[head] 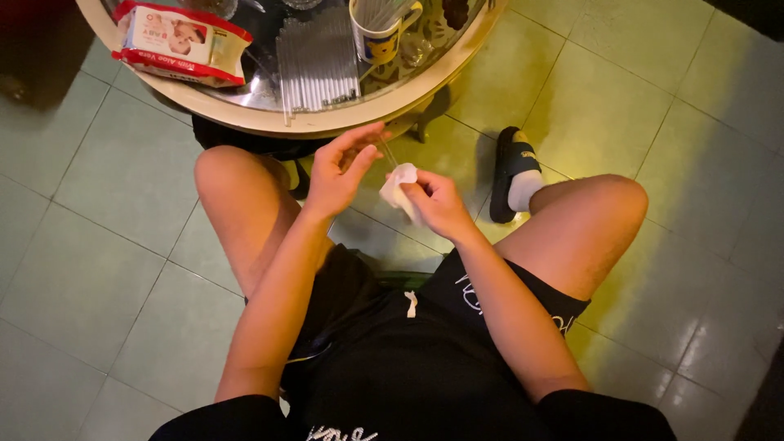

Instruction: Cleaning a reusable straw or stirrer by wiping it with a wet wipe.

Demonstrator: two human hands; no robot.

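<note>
Your hands work a thin clear tube and a wipe above your knees.
Your left hand [339, 170] pinches the tube [387, 151], other fingers loosely spread; your right hand [437, 204] is closed around the white wipe [398, 184], beside the round table [327, 124].

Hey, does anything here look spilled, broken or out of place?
Nothing stands out. The clear straws lie in a tidy row on the glass table, the wipes pack sits flat, and both hands work a white tissue.
</note>
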